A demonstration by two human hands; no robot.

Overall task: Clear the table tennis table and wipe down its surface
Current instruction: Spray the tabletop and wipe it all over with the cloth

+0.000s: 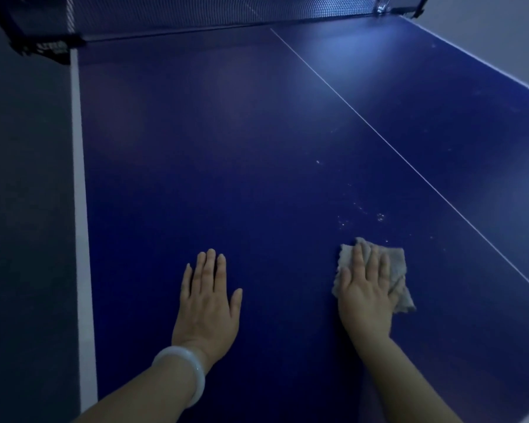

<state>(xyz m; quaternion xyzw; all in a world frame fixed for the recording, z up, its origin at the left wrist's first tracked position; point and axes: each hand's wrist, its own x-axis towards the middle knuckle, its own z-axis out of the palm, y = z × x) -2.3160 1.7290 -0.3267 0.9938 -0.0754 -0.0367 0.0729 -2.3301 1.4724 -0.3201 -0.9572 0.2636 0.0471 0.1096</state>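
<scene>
While the left hand lies flat on the blue bench with fingers straight and together, holding nothing, the right hand presses a grey cloth down on the surface with straight, slightly spread fingers, its grip open rather than curled round the fabric. Both hands sit near the viewer, the cloth to the right of the left hand and well apart from it. Pale specks mark the surface just beyond the cloth. A thin white centre line runs diagonally to the right of the cloth. A white edge stripe borders the bench on the left, and the net spans the far end. A pale bangle circles the left wrist.
</scene>
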